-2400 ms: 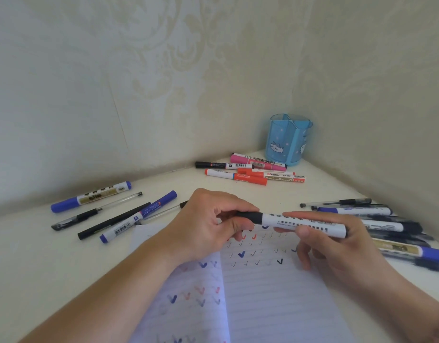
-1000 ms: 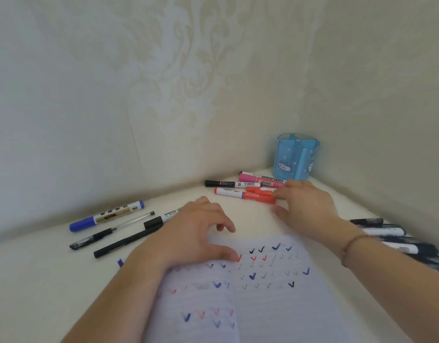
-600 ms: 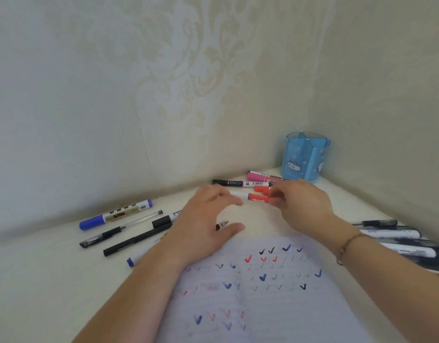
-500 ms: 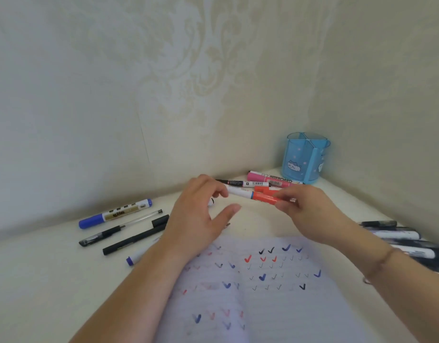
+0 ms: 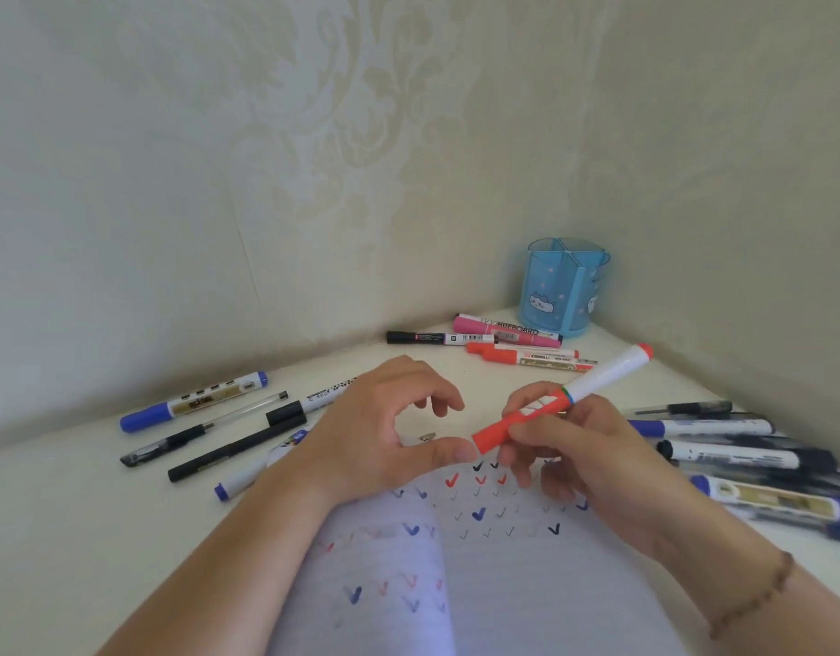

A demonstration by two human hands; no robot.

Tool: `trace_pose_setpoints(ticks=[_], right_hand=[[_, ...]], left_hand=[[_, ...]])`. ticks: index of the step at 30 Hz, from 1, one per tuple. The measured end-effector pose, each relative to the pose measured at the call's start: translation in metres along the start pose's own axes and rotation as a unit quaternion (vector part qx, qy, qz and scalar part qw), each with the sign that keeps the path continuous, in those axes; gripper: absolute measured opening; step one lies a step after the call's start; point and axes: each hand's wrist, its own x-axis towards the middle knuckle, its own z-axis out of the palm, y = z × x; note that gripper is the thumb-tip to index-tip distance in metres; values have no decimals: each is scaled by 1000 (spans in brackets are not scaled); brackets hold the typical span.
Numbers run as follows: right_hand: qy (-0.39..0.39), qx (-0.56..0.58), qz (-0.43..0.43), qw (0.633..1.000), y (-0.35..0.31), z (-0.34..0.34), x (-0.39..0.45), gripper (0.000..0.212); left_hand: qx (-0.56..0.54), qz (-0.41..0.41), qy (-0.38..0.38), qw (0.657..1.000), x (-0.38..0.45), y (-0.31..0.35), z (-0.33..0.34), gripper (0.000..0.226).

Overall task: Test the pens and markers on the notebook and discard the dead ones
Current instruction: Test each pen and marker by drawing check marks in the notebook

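My right hand [image 5: 583, 456] grips a white marker with an orange-red cap [image 5: 557, 402], held slanted above the open notebook [image 5: 503, 584]. The cap end points down-left, close to my left thumb. My left hand [image 5: 385, 433] hovers over the notebook's top left with curled fingers, thumb tip right beside the cap, holding nothing. The notebook's lined pages carry several red, blue and black tick marks.
Several pens and markers [image 5: 210, 428] lie left of the notebook, a group of red, pink and black markers [image 5: 508, 343] sits at the back, and another pile [image 5: 740, 456] lies on the right. A blue pen holder [image 5: 562, 288] stands in the wall corner.
My right hand put down the black-capped marker, reached to the back group, picked up the orange-red capped marker and brought it over the notebook. My left hand moved up beside its cap.
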Motion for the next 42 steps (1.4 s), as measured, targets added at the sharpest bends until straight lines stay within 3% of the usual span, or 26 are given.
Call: trace_pose_setpoints(ticks=[5,8,10,18,29,34,42], right_hand=[[-39,-4,-28,999,3,2,-4,9],[1,-3,-47,999,2,-2,-4,17],[34,15,-64,997,2,-7,-2,10],[34,16,-87,996,2,-7,-2,8],[-14,-38,-134,990,3,1,-9,17],[-47,-19,-152,987,4,-1,-9,3],[-60,-51,-186,979,4,-3,-13,11]], left_hand=[[-16,30,-28,999,2,6,3,35],[-3,46,-4,999,2,4,5,28],[6,41,13,999,2,3,3,24],[15,16,8,1000,0,4,2,22],[108,20,-133,985,-3,14,5,30],[51,15,-126,991,-3,20,3,28],[-39,17,-148,988,-4,23,2,18]])
